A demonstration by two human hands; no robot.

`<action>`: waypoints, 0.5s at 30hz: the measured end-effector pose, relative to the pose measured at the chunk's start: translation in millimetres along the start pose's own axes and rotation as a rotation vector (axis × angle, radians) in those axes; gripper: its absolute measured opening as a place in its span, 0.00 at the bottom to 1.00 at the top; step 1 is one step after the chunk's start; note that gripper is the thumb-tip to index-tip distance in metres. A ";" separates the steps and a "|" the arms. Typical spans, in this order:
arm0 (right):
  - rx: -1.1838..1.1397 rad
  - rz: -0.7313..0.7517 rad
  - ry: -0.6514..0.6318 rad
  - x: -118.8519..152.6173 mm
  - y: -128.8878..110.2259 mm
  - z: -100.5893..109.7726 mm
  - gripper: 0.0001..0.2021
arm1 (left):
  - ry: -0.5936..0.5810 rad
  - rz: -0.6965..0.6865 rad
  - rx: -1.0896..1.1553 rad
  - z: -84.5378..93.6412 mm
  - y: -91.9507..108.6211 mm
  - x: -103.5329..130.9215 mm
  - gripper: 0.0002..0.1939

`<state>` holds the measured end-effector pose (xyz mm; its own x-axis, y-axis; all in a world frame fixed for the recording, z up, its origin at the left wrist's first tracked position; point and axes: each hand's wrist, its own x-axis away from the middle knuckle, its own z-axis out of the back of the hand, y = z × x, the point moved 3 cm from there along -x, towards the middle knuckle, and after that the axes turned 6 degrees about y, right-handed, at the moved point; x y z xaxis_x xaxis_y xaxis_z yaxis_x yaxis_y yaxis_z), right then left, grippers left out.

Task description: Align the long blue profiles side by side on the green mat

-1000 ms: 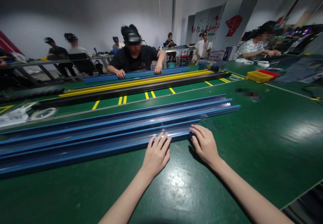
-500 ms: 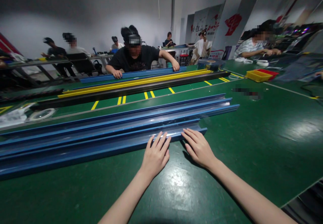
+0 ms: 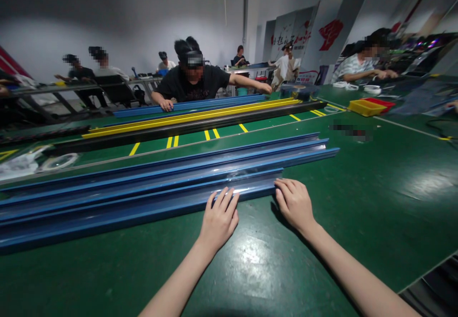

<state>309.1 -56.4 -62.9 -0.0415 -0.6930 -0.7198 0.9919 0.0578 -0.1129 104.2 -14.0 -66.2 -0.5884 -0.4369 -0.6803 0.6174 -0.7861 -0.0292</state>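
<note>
A long blue plastic channel (image 3: 143, 212) with raised edges lies on the green table, nearest to me. My left hand (image 3: 219, 217) rests on its near edge, fingers stretched and slightly spread over the rim. At the channel's right end is my right hand (image 3: 296, 203), fingers lightly bent over the corner and hiding it. Neither hand is wrapped around the channel. Something clear and shiny, perhaps film, shows along its inside. Behind it lies a longer blue double-grooved piece (image 3: 200, 171), parallel to it and reaching farther right.
Across the table, a co-worker (image 3: 200, 81) leans over another blue channel (image 3: 189, 106). Yellow (image 3: 193, 118) and black (image 3: 200, 126) strips lie between us. A yellow tray (image 3: 365, 107) stands at right, a white tape roll (image 3: 60, 161) at left.
My right hand has slid right along the near channel to its end. My left hand has barely moved. The co-worker's arm on the right side has lifted off their channel and reached out rightward.
</note>
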 end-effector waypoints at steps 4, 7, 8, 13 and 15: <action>-0.063 0.143 -0.065 2.9 -19.4 -3.5 0.16 | -0.003 -0.059 -0.002 0.1 1.1 0.7 0.19; -0.101 0.237 -0.107 3.7 -29.0 -4.1 0.18 | -0.034 -0.057 -0.005 -1.5 0.4 1.1 0.20; -0.110 0.250 -0.114 3.3 -29.6 -3.9 0.18 | -0.045 -0.051 -0.005 -2.1 0.0 1.2 0.20; -0.109 0.165 -0.027 -1.4 -14.9 -0.8 0.15 | -0.065 -0.036 0.000 -3.2 -0.9 1.6 0.20; -0.089 0.096 0.006 -2.4 -6.8 -0.2 0.14 | -0.061 -0.036 0.001 -3.2 -0.9 1.6 0.20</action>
<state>302.4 -55.0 -60.6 0.0526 -0.6771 -0.7340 0.9769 0.1874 -0.1029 104.3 -12.6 -69.6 -0.6410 -0.4337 -0.6333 0.5947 -0.8022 -0.0524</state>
